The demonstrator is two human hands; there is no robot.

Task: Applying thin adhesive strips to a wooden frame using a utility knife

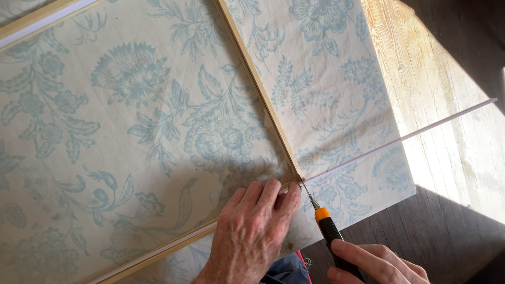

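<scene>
Pressing down on the floral fabric (pixel 131 131) is being done by the left hand (pixel 252 231), whose fingers are lying flat and spread just beside the corner where two wooden frame strips (pixel 260 89) are meeting. A utility knife (pixel 329 234) with a black and orange handle is being gripped by the right hand (pixel 376 263), closed around the handle at the lower edge of the view. The thin blade is being pointed up to the corner joint, touching or nearly touching it; which one cannot be told. A white strip (pixel 405 138) is running from that corner out to the right, past the fabric edge and over the wooden floor (pixel 447 68).

As a judgement, the trimming at the corner is being carried out, with the material being held still by the flat hand. The next move is probably calling for a short, controlled cut close to the frame, with the fingertips being kept away from the blade path.
</scene>
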